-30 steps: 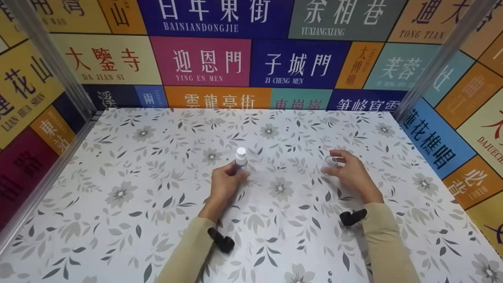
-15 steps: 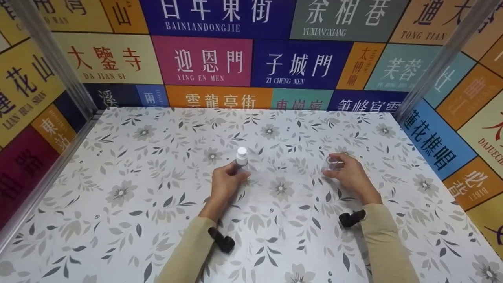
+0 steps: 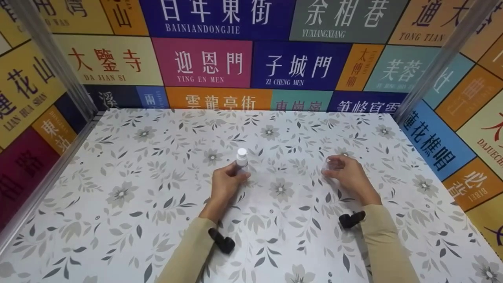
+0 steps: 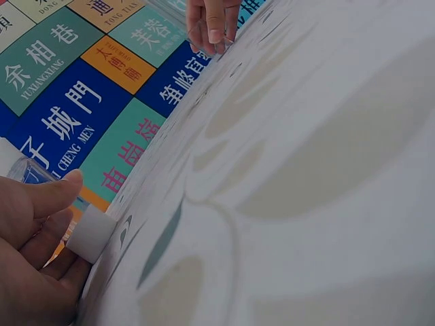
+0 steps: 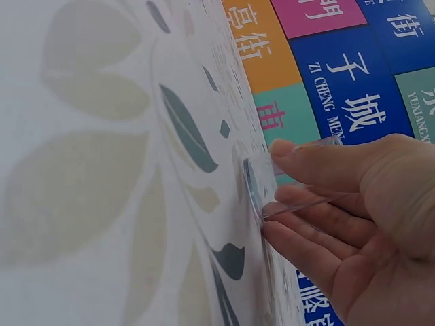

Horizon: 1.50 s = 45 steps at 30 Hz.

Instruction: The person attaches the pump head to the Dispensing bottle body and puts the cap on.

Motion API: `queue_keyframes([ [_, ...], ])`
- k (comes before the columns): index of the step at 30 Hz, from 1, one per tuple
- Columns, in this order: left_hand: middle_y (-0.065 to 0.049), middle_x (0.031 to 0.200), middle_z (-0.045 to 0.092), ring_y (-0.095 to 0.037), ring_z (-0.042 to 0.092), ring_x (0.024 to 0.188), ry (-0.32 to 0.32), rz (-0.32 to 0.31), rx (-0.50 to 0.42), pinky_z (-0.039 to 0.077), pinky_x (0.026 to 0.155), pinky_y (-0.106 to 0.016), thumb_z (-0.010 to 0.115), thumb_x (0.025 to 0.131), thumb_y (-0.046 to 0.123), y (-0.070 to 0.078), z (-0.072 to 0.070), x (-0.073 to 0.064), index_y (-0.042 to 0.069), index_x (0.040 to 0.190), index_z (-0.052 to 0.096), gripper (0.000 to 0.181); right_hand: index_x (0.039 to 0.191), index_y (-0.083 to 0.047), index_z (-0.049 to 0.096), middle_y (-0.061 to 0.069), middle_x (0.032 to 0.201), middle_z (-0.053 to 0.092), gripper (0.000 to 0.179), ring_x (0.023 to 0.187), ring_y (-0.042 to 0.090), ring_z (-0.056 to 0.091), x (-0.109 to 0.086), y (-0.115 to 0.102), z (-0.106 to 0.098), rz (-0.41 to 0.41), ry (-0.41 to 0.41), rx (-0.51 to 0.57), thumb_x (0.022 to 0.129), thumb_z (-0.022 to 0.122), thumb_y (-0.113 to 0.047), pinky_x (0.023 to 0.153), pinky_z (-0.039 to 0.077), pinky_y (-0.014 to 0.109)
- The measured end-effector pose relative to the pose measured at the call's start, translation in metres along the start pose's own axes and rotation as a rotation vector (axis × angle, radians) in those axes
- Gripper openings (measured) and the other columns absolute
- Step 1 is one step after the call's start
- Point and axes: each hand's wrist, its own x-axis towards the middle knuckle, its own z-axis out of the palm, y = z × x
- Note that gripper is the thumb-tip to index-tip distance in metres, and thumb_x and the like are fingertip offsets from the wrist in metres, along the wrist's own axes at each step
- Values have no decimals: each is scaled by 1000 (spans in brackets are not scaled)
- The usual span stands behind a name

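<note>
My left hand point(image 3: 228, 182) grips a small bottle point(image 3: 241, 157) with a white top, upright on the table in the head view. In the left wrist view a white cylindrical end point(image 4: 93, 233) of it touches the tabletop, a clear section lies behind the thumb, and another white part shows at the far left. To the right, my right hand point(image 3: 349, 175) holds a clear cup point(image 5: 257, 180) between thumb and fingers, its near edge on or close to the table. The cup is faint in the head view, partly covered by the fingers.
The table point(image 3: 275, 236) has a white cover printed with grey flowers and leaves. Colourful panels point(image 3: 202, 63) with lettering rise at the back and both sides. Clear upright strips point(image 3: 436, 67) run along the corners. A black wrist camera point(image 3: 222, 240) sits on each sleeve.
My right fingers have come slightly lower around the clear cup, and its upper ring shows less. The left hand and bottle have stayed nearly still.
</note>
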Motion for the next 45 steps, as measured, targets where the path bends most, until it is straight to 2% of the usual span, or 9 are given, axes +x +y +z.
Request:
queue_keyframes([
  [14,-17,134,64,-30,59,130,6,-26,-1,47,110,-39,81,79,6,2,-1,-2,5,128,65,51,142,-5,52,23,133,61,55,129,41,55,-1,0,1,-30,55,-5,92,71,-18,113,42,52],
  [26,-18,131,65,-31,60,128,14,-13,0,48,109,-39,81,80,6,2,-1,-1,3,126,67,48,145,-12,50,19,129,60,58,131,39,54,-1,-2,2,-45,80,14,93,71,-26,107,48,51],
  [34,-20,133,63,-33,60,128,13,-4,-10,48,108,-39,81,79,5,1,0,-1,1,127,64,51,150,-12,42,15,135,59,68,134,36,52,-2,-6,2,0,66,33,93,72,-32,108,46,51],
  [45,-19,133,63,-32,60,129,19,-33,-24,47,110,-39,80,79,4,1,1,0,3,127,65,51,138,-5,51,18,135,60,56,130,35,55,-3,-9,4,11,67,56,92,72,-30,110,44,48],
])
